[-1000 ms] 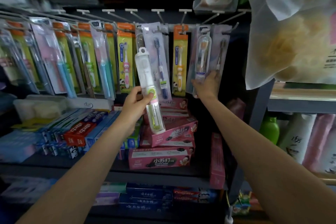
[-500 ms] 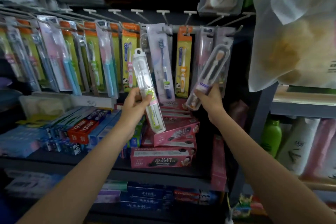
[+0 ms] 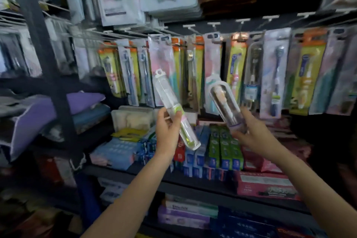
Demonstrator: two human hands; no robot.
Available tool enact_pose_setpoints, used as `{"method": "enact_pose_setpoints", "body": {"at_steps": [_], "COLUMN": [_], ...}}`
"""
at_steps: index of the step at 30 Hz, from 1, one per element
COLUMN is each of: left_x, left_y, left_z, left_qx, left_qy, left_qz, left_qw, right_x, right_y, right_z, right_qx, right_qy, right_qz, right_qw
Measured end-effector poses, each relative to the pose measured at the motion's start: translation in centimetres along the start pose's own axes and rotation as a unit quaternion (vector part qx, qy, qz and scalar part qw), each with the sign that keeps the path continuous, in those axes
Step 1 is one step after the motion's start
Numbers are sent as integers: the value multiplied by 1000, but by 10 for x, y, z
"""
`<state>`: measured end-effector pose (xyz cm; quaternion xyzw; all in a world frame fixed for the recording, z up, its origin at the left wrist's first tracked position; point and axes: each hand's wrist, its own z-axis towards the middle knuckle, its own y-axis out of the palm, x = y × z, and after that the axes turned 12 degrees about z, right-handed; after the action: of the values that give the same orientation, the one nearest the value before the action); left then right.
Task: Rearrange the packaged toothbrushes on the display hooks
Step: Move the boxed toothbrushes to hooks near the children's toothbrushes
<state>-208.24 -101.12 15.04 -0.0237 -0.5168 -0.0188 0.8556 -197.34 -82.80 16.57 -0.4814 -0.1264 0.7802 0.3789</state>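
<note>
Left hand (image 3: pixel 167 130) gripping green toothbrush case (image 3: pixel 174 111), right hand (image 3: pixel 251 135) gripping purple-capped case (image 3: pixel 225 105)

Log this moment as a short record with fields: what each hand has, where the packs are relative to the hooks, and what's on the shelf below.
left hand: grips a clear toothbrush tube with a green label, tilted, hang tab up
right hand: grips a clear round-topped toothbrush pack with a purple base, tilted
held packs: both off the hooks, in front of the display, apart from each other
display hooks: row of hanging toothbrush packs behind the hands
shelf below: toothpaste boxes
focus: blurred, print unreadable
</note>
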Motion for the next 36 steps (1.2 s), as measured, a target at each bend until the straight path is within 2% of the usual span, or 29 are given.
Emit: {"method": "enact_pose_setpoints", "body": {"at_steps": [8, 16, 25, 32, 36], "left_x": [-16, -39, -62, -57, -52], "left_y": [-125, -191, -224, -215, -195], "left_z": [79, 122, 159, 185, 190], "left_qx": [4, -40, -89, -150, -146], "left_qy": [-22, -52, -40, 13, 19], "left_qz": [4, -12, 39, 88, 78], "left_qw": [1000, 998, 994, 985, 986], "right_x": [-63, -89, -78, -66, -73], "right_y": [102, 158, 200, 208, 208], "right_z": [63, 106, 140, 174, 191], "right_qx": [-5, -19, -17, 49, 64], "right_qy": [21, 23, -9, -47, -47], "right_qz": [13, 20, 73, 120, 69], "right_qw": [1000, 999, 997, 990, 994]}}
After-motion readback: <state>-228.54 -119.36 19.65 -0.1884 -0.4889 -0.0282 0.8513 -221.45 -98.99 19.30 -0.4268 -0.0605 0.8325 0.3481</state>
